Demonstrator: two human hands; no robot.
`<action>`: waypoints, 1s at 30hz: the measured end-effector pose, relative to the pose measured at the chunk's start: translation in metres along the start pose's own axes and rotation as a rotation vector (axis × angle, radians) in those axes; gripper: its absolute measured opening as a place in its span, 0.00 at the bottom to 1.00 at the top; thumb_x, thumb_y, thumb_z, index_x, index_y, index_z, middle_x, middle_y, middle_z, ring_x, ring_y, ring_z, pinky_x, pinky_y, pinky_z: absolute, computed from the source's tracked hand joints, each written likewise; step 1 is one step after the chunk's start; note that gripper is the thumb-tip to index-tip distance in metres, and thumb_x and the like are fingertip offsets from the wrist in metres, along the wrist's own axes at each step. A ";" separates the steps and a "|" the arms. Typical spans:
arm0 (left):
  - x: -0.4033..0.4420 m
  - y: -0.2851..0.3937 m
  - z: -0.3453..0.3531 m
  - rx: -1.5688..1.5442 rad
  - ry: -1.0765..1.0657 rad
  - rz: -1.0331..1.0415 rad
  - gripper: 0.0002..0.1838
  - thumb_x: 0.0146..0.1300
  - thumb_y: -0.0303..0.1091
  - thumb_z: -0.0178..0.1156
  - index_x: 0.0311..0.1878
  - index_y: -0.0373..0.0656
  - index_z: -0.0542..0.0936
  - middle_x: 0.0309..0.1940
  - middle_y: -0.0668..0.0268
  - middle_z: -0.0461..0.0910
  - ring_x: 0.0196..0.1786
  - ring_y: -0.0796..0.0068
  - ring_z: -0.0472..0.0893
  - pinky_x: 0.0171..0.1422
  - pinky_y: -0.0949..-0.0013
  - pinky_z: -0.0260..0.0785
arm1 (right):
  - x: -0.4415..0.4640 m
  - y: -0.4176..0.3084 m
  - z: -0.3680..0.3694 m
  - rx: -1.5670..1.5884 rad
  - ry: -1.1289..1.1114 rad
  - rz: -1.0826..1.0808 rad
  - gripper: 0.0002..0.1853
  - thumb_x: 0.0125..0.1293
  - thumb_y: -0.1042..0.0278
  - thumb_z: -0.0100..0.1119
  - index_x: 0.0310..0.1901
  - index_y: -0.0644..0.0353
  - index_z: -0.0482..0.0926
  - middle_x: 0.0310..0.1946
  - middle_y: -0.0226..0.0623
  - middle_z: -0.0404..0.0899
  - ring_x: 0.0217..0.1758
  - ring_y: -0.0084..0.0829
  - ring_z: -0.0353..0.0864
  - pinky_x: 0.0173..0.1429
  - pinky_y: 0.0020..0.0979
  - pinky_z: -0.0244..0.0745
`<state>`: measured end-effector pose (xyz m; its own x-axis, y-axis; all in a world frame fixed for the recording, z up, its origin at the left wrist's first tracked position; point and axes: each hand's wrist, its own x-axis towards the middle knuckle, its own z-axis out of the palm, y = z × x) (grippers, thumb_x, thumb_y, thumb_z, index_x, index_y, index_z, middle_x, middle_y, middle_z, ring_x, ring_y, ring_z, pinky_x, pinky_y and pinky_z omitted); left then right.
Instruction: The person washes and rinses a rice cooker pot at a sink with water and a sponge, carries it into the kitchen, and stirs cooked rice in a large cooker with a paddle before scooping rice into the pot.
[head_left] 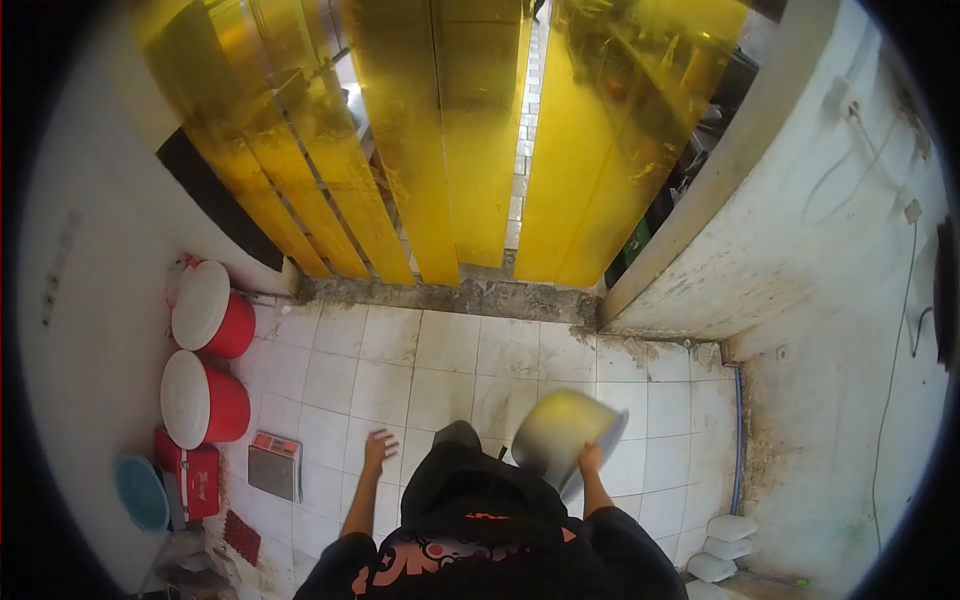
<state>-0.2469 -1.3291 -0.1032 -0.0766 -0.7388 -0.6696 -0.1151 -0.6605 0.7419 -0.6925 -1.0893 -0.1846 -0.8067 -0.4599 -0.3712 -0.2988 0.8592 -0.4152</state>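
A large round metal pot or basin, blurred by motion, hangs tilted at the right side of my body. My right hand is closed on its side near the rim. On the left, my left hand is held out over the white tiled floor, its fingers apart and nothing in it. What the pot holds, if anything, cannot be made out.
Yellow plastic strips hang across the doorway ahead. Along the left wall stand red tubs with white lids, a red box, a teal basin and a scale. White bags lie at the lower right.
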 end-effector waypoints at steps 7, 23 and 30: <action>0.140 0.309 0.184 0.071 -0.280 0.552 0.15 0.64 0.34 0.46 0.51 0.41 0.70 0.41 0.67 0.74 0.42 0.81 0.74 0.43 0.77 0.66 | 0.167 -0.278 -0.036 0.207 0.274 -0.221 0.19 0.59 0.57 0.48 0.28 0.71 0.74 0.25 0.57 0.74 0.31 0.54 0.74 0.35 0.46 0.66; 0.344 0.689 0.447 -0.398 -0.437 0.600 0.31 0.61 0.29 0.43 0.67 0.57 0.47 0.48 0.62 0.70 0.36 0.78 0.73 0.40 0.74 0.69 | 0.498 -0.672 -0.125 0.740 0.370 -0.056 0.16 0.57 0.65 0.50 0.38 0.74 0.74 0.36 0.58 0.75 0.41 0.53 0.75 0.45 0.41 0.67; 0.384 0.743 0.370 -0.378 0.048 0.789 0.31 0.57 0.33 0.47 0.66 0.54 0.54 0.54 0.63 0.64 0.39 0.80 0.72 0.40 0.76 0.66 | 0.646 -0.711 -0.189 0.982 0.530 -0.010 0.17 0.55 0.70 0.49 0.40 0.78 0.71 0.38 0.51 0.75 0.38 0.42 0.75 0.43 0.35 0.69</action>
<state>-0.7285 -2.0540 0.1784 0.0470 -0.9981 0.0395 0.2911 0.0515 0.9553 -1.0971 -1.9549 0.0279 -0.9921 -0.1102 -0.0600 0.0373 0.1976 -0.9796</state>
